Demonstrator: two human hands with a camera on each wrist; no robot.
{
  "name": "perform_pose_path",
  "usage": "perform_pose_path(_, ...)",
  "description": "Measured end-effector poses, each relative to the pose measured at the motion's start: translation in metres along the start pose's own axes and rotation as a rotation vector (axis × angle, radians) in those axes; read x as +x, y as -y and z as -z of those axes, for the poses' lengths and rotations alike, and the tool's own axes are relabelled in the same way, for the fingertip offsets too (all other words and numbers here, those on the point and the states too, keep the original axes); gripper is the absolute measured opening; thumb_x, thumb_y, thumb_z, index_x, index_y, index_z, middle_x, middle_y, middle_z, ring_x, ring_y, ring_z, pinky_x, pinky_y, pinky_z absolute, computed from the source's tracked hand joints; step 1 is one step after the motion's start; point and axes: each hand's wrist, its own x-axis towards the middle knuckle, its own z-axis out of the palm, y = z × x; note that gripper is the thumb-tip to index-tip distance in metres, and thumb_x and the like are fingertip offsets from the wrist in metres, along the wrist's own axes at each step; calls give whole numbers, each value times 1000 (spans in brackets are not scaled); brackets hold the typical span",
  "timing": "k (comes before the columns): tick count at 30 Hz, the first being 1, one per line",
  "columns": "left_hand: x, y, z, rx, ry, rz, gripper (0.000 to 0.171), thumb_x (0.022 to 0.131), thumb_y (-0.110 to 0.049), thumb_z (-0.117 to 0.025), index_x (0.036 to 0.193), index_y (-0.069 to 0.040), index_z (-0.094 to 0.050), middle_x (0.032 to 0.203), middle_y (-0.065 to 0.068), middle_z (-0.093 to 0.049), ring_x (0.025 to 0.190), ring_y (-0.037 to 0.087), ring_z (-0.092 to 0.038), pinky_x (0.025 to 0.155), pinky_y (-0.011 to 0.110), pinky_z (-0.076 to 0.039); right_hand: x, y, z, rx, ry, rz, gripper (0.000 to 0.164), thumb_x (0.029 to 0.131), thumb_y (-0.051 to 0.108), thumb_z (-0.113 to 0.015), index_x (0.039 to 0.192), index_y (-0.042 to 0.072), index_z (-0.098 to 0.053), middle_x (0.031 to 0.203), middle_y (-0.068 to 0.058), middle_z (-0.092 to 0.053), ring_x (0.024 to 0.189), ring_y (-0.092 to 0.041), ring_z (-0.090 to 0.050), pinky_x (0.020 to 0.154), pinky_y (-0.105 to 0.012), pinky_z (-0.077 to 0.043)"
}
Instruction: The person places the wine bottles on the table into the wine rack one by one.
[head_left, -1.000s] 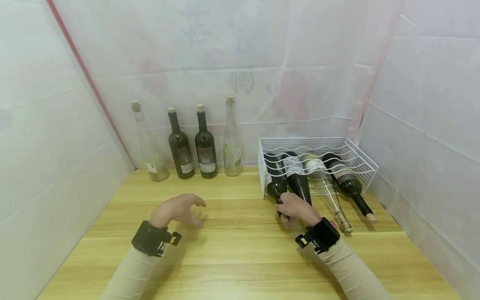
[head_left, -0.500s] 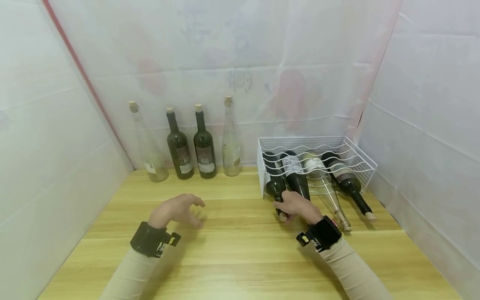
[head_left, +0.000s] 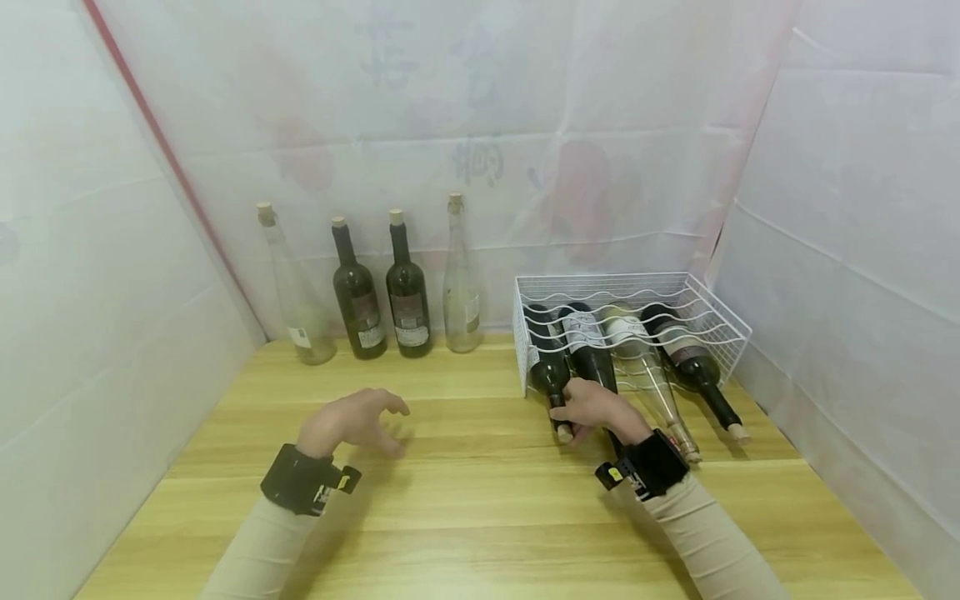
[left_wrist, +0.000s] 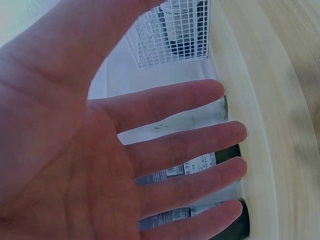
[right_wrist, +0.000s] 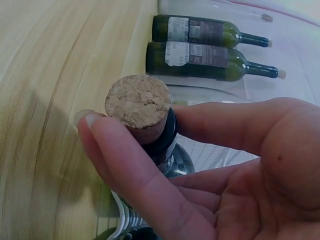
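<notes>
My right hand [head_left: 600,408] has its thumb and fingers around the neck of a dark wine bottle [head_left: 551,375], which lies in the leftmost place of a white wire rack [head_left: 522,333]. In the right wrist view the bottle's cork [right_wrist: 139,102] shows between thumb and fingers, just past the neck's end. Several other bottles lie beside it in the rack, among them a clear bottle [head_left: 660,392] and a dark labelled bottle [head_left: 697,367]. My left hand [head_left: 352,421] hovers over the table with nothing in it, fingers spread in the left wrist view.
Along the back of the wooden table [head_left: 450,517] stand two dark green bottles [head_left: 360,304] [head_left: 408,304], with a clear bottle [head_left: 300,308] left of them and another clear bottle [head_left: 461,300] to the right, all corked. White sheets [head_left: 420,108] close off the back and sides.
My right hand has shifted slightly right on the neck, and more of the neck and cork shows. My left hand holds its place.
</notes>
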Motion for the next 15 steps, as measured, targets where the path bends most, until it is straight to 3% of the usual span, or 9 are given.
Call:
perform_pose_path(11, 0, 0, -2, 9, 0, 7, 71, 75, -37, -90, 135, -11, -64, 139, 16, -64, 131, 41, -58, 106, 60, -51, -4, 5, -4, -87, -48, 26, 30, 99, 17, -67, 111, -8, -55, 75, -13, -71, 57, -20, -73, 62, -36, -64)
perform_pose_path(15, -1, -1, -2, 9, -3, 6, 72, 74, -36, -91, 136, -11, -64, 139, 16, -64, 130, 41, -58, 106, 60, -51, -6, 7, -5, -114, -48, 39, 39, 100, 18, -67, 121, -12, -53, 74, -13, -71, 57, -21, -72, 64, -37, -64)
